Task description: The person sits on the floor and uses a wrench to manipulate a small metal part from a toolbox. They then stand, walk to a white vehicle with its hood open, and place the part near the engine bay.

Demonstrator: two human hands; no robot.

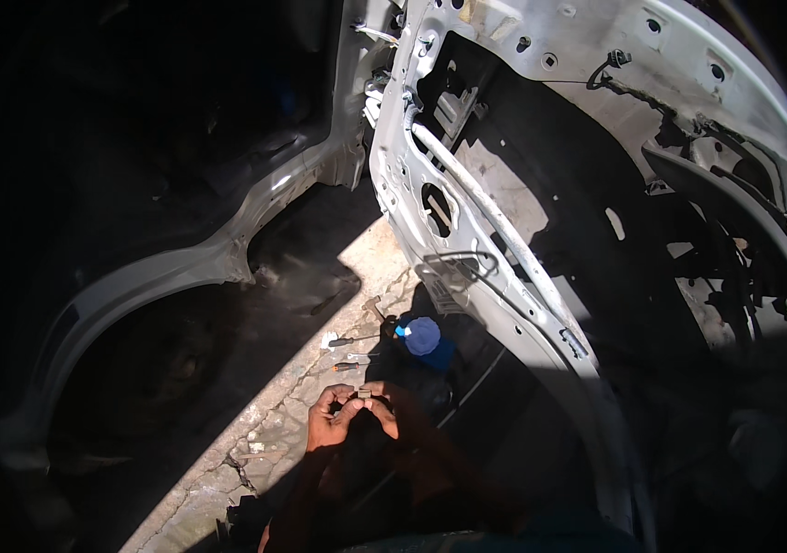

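Observation:
My left hand (327,419) and my right hand (386,417) meet low in the middle of the view. Between their fingertips they pinch a small, pale, block-shaped piece (365,394), too small to name more exactly. Thumbs press it from the near side, and the fingers curl round from both ends. Just beyond the hands, on cracked ground, lie an orange-and-black screwdriver (346,367) and a second, dark-handled screwdriver (343,342). Farther off is a hammer (373,307). A round blue object (423,335), perhaps a lid or cap, sits to their right.
A stripped white car door (504,253) stands to the right, with bare openings and a hanging cable connector (618,59). At left, the car body's pale door sill (163,276) curves round a dark interior. Sunlit concrete (255,433) runs diagonally between deep shadows.

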